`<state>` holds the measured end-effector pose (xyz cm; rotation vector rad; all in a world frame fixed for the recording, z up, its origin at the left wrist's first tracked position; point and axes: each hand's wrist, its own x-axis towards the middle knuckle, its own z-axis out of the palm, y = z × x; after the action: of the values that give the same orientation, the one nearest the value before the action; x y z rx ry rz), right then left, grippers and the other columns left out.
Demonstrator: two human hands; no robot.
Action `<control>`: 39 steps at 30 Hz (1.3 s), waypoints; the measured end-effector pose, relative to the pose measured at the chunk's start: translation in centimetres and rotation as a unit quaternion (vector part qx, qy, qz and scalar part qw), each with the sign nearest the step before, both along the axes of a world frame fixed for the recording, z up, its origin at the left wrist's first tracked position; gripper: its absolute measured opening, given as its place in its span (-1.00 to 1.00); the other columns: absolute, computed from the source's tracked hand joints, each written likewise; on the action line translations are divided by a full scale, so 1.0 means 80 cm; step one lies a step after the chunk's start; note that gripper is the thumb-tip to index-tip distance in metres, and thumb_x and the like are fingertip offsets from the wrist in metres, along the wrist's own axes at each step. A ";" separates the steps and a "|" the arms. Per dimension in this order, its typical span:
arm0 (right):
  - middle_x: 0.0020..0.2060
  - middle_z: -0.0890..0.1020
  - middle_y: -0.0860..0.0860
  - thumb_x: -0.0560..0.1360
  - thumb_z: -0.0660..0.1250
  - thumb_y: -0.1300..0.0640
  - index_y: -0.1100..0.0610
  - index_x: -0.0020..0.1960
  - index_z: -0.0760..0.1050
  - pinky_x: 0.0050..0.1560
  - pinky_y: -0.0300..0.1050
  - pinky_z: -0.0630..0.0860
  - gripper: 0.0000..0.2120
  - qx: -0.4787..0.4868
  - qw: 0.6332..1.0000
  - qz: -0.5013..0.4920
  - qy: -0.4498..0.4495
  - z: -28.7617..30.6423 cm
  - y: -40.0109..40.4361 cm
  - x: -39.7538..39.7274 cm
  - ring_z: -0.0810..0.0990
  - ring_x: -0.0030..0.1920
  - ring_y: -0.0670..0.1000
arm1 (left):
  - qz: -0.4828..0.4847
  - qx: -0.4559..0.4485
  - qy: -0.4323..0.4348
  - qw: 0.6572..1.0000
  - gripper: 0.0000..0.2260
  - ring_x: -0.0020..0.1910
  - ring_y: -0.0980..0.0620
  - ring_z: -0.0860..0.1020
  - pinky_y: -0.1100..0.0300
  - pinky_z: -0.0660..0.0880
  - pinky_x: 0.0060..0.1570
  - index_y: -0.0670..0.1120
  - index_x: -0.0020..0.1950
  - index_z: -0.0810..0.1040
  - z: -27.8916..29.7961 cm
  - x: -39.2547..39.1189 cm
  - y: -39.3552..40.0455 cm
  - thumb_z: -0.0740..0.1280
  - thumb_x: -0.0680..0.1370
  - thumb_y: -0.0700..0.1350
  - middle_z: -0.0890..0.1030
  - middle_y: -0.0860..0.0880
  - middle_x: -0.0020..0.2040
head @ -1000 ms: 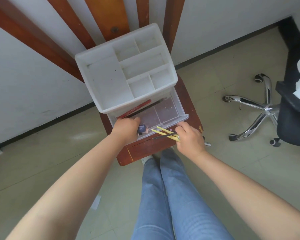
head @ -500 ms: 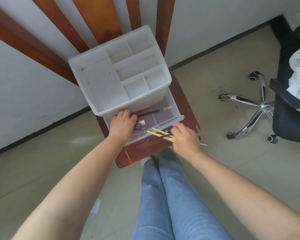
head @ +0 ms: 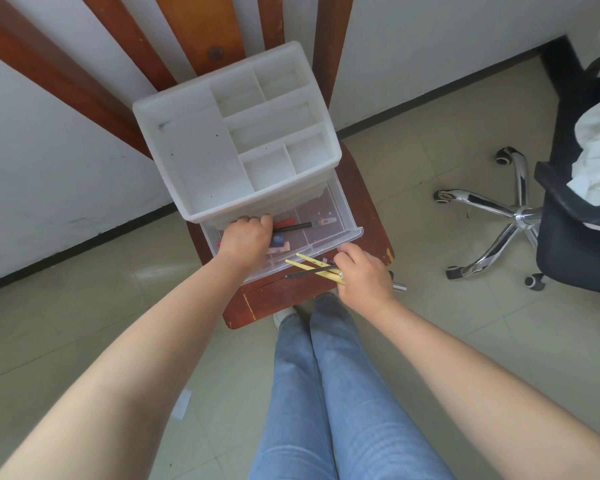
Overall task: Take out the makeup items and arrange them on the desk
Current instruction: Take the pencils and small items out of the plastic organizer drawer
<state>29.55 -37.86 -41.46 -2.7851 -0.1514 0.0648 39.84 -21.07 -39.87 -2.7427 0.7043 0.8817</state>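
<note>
Pencil [head: 303, 225] lies crosswise in the drawer [head: 340, 216], just right of the left hand [head: 246, 237]'s curled fingers, grip hidden; right hand [head: 364, 275] pinches yellow sticks [head: 309, 265].

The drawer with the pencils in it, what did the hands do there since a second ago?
The left hand moved deeper into the clear drawer, from its front edge toward the black pencil, and now covers most of the red pencil. Whether it grips anything cannot be seen. The right hand stayed at the drawer's front, still holding the yellow sticks. The white organizer and drawer stayed put.
</note>
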 end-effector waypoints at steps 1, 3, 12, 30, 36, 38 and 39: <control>-0.32 0.62 0.13 -0.16 0.54 0.39 0.24 -0.37 0.51 -0.53 -0.27 0.44 -0.61 0.001 1.000 0.003 0.002 0.000 0.000 0.000 0.56 -0.49 0.11 | 0.005 0.002 0.003 1.000 -0.73 0.10 -0.15 0.51 0.08 0.45 -0.03 -0.19 0.20 0.34 0.001 0.000 -0.001 0.24 0.52 -0.21 0.53 -0.15 0.15; -0.29 0.63 0.15 -0.15 0.53 0.40 0.25 -0.37 0.51 -0.53 -0.25 0.45 -0.62 0.004 1.000 0.009 0.010 0.002 -0.001 0.001 0.57 -0.49 0.13 | 0.012 0.004 0.014 1.000 -0.72 0.07 -0.16 0.53 0.09 0.45 -0.11 -0.19 0.22 0.36 0.002 -0.001 -0.001 0.23 0.52 -0.24 0.51 -0.16 0.15; -0.24 0.66 0.17 -0.12 0.50 0.41 0.24 -0.38 0.49 -0.49 -0.21 0.46 -0.65 -0.028 0.993 0.103 0.041 0.024 0.007 0.010 0.56 -0.49 0.14 | 0.123 -0.126 -0.064 0.982 -0.79 -0.27 -0.12 0.47 0.17 0.29 -0.32 -0.20 0.01 0.42 0.049 -0.015 0.028 0.35 0.45 -0.15 0.53 -0.12 -0.19; 0.11 0.52 0.19 0.42 0.23 0.33 0.28 0.12 0.45 -0.06 -0.04 0.43 -0.73 -0.131 0.952 0.191 0.199 0.072 0.070 0.119 0.51 0.08 0.18 | 0.315 -0.082 -0.134 0.936 -0.77 -0.03 -0.23 0.51 0.14 0.19 -0.24 -0.26 0.10 0.40 0.109 -0.043 0.112 0.25 0.46 -0.26 0.56 -0.23 0.00; 0.07 0.55 0.15 0.45 0.21 0.27 0.24 0.09 0.43 -0.04 -0.03 0.43 -0.78 -0.077 0.975 0.058 0.201 0.118 0.043 0.095 0.52 0.10 0.17 | 0.206 -0.077 -0.125 0.967 -0.78 0.02 -0.23 0.52 0.09 0.28 -0.20 -0.23 0.11 0.40 0.149 -0.013 0.069 0.24 0.47 -0.23 0.57 -0.22 0.03; 0.08 0.55 0.15 0.45 0.20 0.27 0.23 0.10 0.42 -0.03 -0.02 0.43 -0.78 -0.077 0.977 0.011 0.199 0.140 0.028 0.089 0.52 0.10 0.18 | 0.151 -0.077 -0.126 0.977 -0.78 0.04 -0.22 0.52 0.08 0.30 -0.20 -0.21 0.11 0.39 0.167 0.002 0.050 0.23 0.47 -0.23 0.57 -0.20 0.04; 0.08 0.55 0.15 0.45 0.20 0.27 0.23 0.10 0.42 -0.02 -0.02 0.43 -0.78 -0.076 0.978 -0.013 0.192 0.150 0.019 0.085 0.52 0.10 0.18 | 0.120 -0.076 -0.125 0.982 -0.78 0.05 -0.21 0.52 0.08 0.33 -0.18 -0.20 0.12 0.38 0.176 0.012 0.040 0.22 0.47 -0.23 0.57 -0.18 0.05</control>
<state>36.38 -36.30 -29.46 -2.8593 -0.0111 0.6252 40.79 -17.90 -25.79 -3.0491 0.4149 0.5240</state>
